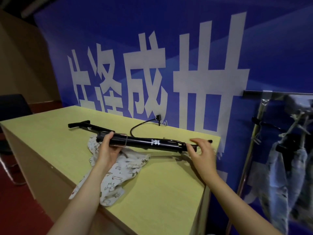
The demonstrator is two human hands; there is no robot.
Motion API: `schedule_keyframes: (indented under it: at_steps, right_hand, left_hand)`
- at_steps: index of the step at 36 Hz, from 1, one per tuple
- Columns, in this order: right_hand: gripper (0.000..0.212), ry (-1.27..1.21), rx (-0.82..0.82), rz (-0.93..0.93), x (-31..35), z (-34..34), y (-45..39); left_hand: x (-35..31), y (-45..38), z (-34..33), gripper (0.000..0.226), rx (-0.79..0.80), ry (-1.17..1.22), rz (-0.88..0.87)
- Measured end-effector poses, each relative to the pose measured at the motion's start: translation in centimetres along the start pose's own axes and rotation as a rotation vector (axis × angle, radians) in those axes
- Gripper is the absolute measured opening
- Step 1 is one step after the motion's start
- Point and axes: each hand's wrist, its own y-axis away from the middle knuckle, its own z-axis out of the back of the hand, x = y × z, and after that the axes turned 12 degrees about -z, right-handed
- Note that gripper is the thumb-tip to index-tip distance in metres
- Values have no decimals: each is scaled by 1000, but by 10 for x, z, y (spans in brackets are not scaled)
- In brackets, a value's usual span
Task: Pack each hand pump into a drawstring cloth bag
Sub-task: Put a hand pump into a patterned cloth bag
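Currently unpacked: hand pump (149, 142), held level above the worktop (50, 138); your left hand (108, 150) grips its barrel, right hand (201, 152) fingers curl round the end. Cloth bag (118, 177) lies crumpled beneath, empty; second pump (84, 126) waits behind.

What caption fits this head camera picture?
Two hands hold a black hand pump over a printed cloth bag.

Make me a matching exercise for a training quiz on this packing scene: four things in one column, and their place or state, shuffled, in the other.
Things:
1. hand pump
2. cloth bag
3. left hand
4. right hand

States:
A. lies crumpled on the yellow table
B. grips the barrel near one end
C. is held level above the table
D. fingers rest at the pump's far right end

Pairs: 1-C, 2-A, 3-B, 4-D
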Motion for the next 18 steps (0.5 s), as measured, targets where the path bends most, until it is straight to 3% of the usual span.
schedule_keyframes:
  at_steps: [2, 4, 6, 9, 11, 14, 18]
  right_hand:
    - [14, -48, -154, 54, 6, -1, 7]
    - [10, -140, -99, 139, 17, -5, 20]
    - [17, -154, 145, 104, 34, -17, 34]
    - [34, -80, 613, -213, 59, -48, 42]
    - [63, -212, 783, -417, 70, -77, 36]
    - [88, -508, 769, -626, 80, -117, 25]
    - [81, -738, 688, -649, 82, -149, 17]
  left_hand:
    - [4, 0, -1, 17, -28, 3, 7]
    - [6, 0, -3, 17, -47, 17, 14]
    - [6, 2, -5, 20, -49, 28, 28]
    - [10, 4, -8, 20, -62, 77, 49]
    - [14, 5, -8, 20, -67, 89, 56]
    - [19, 11, -11, 24, -77, 86, 69]
    - [24, 13, -10, 42, -125, 72, 87]
